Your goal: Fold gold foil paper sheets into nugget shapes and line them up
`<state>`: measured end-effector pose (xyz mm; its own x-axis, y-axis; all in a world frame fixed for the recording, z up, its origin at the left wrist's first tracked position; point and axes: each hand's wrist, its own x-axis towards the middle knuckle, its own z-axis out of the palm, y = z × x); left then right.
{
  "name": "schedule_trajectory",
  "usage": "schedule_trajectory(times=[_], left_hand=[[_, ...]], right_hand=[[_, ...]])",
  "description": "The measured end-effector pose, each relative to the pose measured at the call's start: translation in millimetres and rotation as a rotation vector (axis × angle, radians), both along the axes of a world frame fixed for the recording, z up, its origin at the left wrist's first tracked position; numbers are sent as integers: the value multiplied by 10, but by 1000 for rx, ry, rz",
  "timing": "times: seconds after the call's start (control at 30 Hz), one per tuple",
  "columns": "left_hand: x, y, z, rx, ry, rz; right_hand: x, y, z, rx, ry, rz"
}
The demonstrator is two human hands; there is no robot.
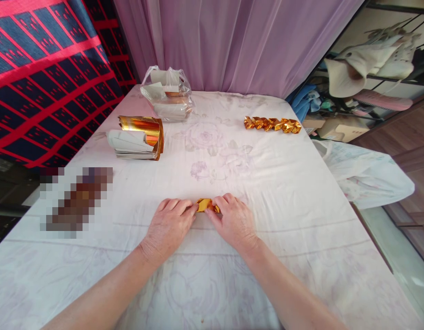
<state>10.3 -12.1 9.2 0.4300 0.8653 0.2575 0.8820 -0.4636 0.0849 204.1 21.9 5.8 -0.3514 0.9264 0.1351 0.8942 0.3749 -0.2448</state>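
Observation:
A small folded piece of gold foil paper (pixel 205 205) lies on the white floral cloth (pixel 212 151) in front of me. My left hand (pixel 169 222) presses on its left end and my right hand (pixel 232 219) on its right end, fingers curled over it. Most of the piece is hidden under my fingers. A row of several finished gold folded pieces (pixel 272 124) lies at the far right of the cloth.
A stack of gold-and-white foil sheets (pixel 138 140) sits at the left, with a clear plastic bag of more sheets (pixel 167 94) behind it. A pixelated patch (pixel 76 199) lies at the near left. Purple curtain behind; shelves and a white bag to the right.

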Motion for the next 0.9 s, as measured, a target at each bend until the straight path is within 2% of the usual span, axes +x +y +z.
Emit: schedule_trajectory(times=[0.17, 0.37, 0.43, 0.6, 0.67, 0.77, 0.9], left_hand=[[-33, -19, -25, -63, -33, 29], [-60, -26, -39, -87, -24, 61], [-56, -28, -45, -76, -32, 67], [-44, -31, -72, -44, -60, 73], [-43, -31, -83, -41, -65, 66], [-45, -29, -98, -22, -64, 55], [-59, -18, -115, -38, -95, 49]], right_hand=[[-3, 33, 7, -72, 59, -24], [114, 126, -19, -244, 201, 17], [135, 124, -32, -226, 196, 45], [51, 21, -60, 18, 7, 160], [-7, 6, -61, 68, -40, 226], [-59, 64, -49, 20, -13, 291], [-80, 190, -22, -107, 134, 268]])
